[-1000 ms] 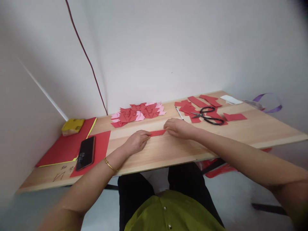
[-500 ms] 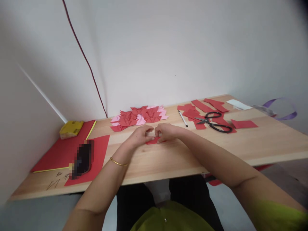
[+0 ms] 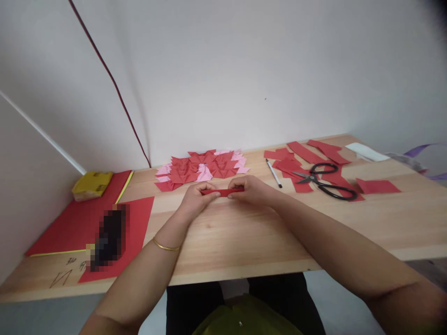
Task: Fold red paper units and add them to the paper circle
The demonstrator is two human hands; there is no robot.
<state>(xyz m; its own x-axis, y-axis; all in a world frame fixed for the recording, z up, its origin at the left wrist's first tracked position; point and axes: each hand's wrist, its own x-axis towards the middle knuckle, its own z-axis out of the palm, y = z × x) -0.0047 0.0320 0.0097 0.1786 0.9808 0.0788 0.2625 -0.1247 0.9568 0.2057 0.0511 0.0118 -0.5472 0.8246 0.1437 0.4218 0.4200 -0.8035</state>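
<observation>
A narrow folded strip of red paper stretches between my two hands, close above the middle of the table. My left hand pinches its left end, thumb along the near side. At the other end my right hand grips it the same way, thumb and fingers pressed together. The fingers behind the strip are partly hidden. Just beyond my hands lie rows of folded red and pink paper pieces.
Black-handled scissors lie right, on red paper pieces, with a white pen beside them. At left are red sheets, a pixelated dark object and a yellow packet. A white strip lies far right.
The red paper lay low under my fingers; now both hands hold it raised by its ends as a narrow strip. My hands have moved slightly apart, and the view has shifted.
</observation>
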